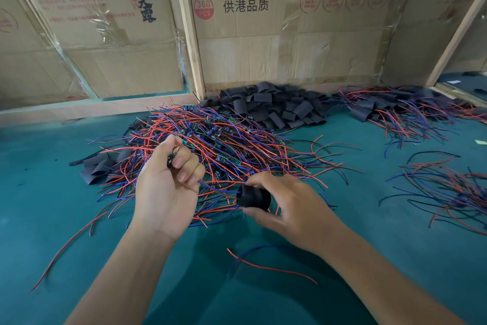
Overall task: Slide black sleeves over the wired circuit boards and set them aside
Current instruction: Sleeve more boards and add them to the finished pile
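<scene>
Left hand (168, 179) is curling round a wired board (181, 141), mostly hidden, apparently green. Right hand (287, 208) is pinching a matte black sleeve (253, 197), tube-shaped, just beside the wires. Loose sleeves (274, 106) are lying heaped on the teal felt worktop (52, 193).

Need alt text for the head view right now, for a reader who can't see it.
The left hand grips a wired board while the right hand pinches a black sleeve at its wires, above a green table. Behind lie a board pile, loose sleeves and cardboard boxes.
</scene>
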`<state>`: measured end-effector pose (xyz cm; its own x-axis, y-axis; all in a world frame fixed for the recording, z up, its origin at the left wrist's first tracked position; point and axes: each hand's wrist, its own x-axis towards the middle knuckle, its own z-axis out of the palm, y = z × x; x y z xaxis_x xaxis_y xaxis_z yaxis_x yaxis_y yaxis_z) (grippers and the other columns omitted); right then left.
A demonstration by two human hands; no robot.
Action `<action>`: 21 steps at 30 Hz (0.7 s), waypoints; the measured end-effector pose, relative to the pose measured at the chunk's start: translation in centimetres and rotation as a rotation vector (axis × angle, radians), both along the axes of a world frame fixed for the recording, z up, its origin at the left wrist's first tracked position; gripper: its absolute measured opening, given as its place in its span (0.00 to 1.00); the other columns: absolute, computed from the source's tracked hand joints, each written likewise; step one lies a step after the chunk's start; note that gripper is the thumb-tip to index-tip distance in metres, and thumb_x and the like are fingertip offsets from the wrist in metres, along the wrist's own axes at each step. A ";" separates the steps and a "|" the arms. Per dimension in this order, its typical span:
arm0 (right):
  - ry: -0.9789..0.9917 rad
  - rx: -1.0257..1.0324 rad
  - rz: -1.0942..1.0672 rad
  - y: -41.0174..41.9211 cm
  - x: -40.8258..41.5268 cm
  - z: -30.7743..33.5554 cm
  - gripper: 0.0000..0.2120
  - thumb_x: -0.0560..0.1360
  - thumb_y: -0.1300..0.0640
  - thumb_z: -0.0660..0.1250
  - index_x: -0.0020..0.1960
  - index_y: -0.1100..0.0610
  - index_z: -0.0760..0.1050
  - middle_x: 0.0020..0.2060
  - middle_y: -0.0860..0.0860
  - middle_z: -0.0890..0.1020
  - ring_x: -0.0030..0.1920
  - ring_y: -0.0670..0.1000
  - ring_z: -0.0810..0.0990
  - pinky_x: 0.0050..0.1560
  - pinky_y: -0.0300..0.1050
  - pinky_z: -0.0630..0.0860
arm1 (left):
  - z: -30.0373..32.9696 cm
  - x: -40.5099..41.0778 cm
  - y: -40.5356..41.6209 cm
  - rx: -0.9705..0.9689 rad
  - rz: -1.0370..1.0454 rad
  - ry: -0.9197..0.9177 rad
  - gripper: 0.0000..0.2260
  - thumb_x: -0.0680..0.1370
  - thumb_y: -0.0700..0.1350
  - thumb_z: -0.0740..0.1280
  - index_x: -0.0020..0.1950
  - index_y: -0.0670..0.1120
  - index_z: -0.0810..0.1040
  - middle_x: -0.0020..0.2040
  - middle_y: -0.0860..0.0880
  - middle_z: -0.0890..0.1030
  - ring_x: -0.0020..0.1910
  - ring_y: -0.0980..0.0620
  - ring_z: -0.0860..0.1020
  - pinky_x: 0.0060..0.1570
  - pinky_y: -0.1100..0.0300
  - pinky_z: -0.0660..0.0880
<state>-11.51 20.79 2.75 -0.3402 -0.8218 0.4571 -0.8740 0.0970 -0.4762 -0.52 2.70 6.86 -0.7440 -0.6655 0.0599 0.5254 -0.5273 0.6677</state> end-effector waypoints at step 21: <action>-0.026 -0.054 -0.193 -0.5 1.7 1.1 0.17 0.78 0.47 0.69 0.62 0.56 0.74 0.52 0.48 0.84 0.49 0.54 0.81 0.46 0.53 0.76 | -2.6 -1.1 5.2 -0.500 -0.230 -0.200 0.20 0.81 0.52 0.58 0.69 0.43 0.71 0.68 0.49 0.79 0.69 0.54 0.75 0.63 0.53 0.67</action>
<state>-9.82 20.32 3.82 -0.5012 -0.7146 0.4880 -0.8291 0.2350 -0.5073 -1.67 7.95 4.28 -0.8950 -0.4130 0.1686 0.2730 -0.2081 0.9392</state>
